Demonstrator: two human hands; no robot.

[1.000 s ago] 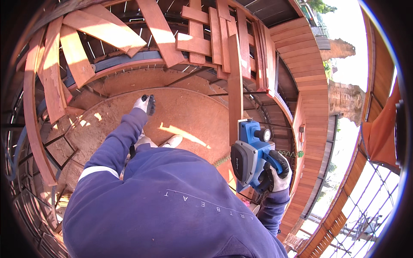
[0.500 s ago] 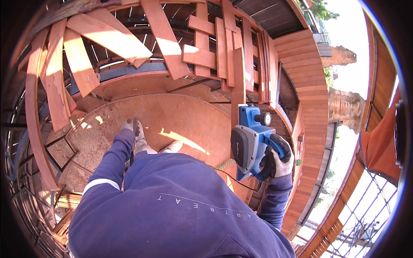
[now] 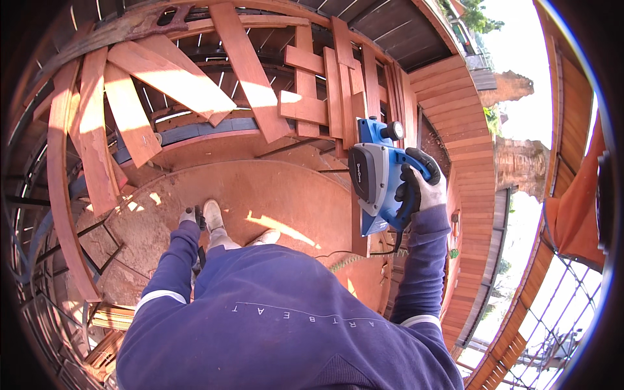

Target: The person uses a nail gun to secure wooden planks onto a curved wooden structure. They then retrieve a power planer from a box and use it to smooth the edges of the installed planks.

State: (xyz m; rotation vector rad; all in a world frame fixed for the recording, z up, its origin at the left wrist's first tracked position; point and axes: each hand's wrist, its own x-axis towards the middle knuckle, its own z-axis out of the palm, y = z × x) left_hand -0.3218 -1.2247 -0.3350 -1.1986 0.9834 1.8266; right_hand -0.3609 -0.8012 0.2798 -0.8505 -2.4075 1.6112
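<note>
My right hand (image 3: 426, 182), in a light glove with dark fingers, is wrapped round the rear handle of a blue electric planer (image 3: 372, 172). The planer lies over a narrow reddish board (image 3: 360, 242); the board's near end shows below the tool and its far end just beyond it. A thin dark cord trails from the planer's back. Low at my left side hangs my left hand (image 3: 189, 216), also gloved, beside my shoe (image 3: 212, 213) and away from the boards. Its fingers are too small and partly hidden to read.
Several loose planks (image 3: 253, 78) lean and overlap across the far side. A handsaw (image 3: 117, 31) lies at the far left. A curved slatted wooden surface (image 3: 465, 175) runs along the right. Below is a brown floor panel (image 3: 286, 188); a green coiled hose (image 3: 348, 261) lies near the board.
My right hand has pushed the planer away from me along the board, uncovering its near end. My right arm is stretched further out. The left hand still hangs low.
</note>
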